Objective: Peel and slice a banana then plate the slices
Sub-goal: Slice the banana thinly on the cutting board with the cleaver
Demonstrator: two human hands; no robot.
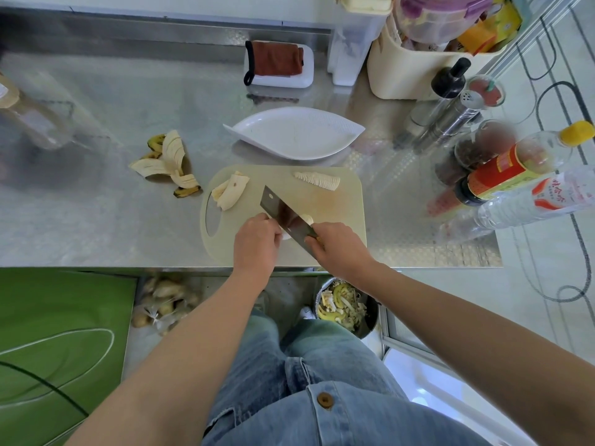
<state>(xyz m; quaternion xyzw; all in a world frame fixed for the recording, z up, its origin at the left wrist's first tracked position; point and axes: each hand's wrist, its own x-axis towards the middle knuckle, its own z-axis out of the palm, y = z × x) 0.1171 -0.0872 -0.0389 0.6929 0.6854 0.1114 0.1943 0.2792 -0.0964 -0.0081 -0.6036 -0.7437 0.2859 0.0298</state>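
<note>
Both hands work at the cutting board's (341, 204) near edge. My left hand (257, 241) curls its fingers over a peeled banana piece (307, 218) to pin it, and my right hand (338, 249) grips the cleaver (280, 209), its blade crossing the piece. The piece's long axis runs near-left to far-right. Beyond lie fanned slices (318, 180), then the leaf-shaped plate (296, 133).

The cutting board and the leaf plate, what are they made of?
Cutting board: probably plastic, matte pale beige, thin with a moulded handle hole. Leaf plate: looks like glossy white ceramic or melamine, with ribbed lines; cannot tell which.
</note>
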